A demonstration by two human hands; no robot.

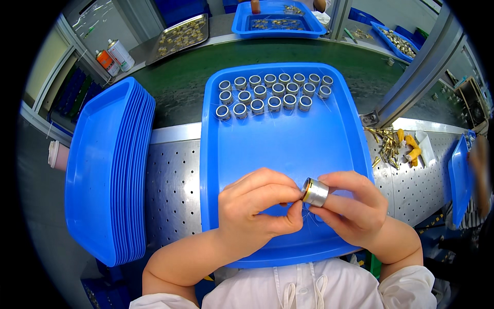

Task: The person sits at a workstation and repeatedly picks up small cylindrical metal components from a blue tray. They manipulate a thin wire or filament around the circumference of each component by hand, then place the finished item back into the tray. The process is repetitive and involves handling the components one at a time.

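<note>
Over the near part of a blue plastic tray [278, 147], my right hand [362, 207] holds a short silver metal cylinder [317, 193] on its side between thumb and fingers. A dark and yellowish band runs round the cylinder's left end. My left hand [260, 206] pinches thumb and fingertips together right at that end; what lies in the pinch is too small to make out. Fine thin wires show below the cylinder. Several similar metal rings [257, 106] stand upright in three rows at the tray's far end, with thin wires sticking out.
To the left stands a stack of blue trays [105, 170] beside a perforated metal worktop [174, 185]. A green conveyor belt [175, 77] crosses beyond. At right are a metal post [419, 67], loose brass-coloured parts [388, 147] and another person's blurred arm [481, 175] by a blue tray.
</note>
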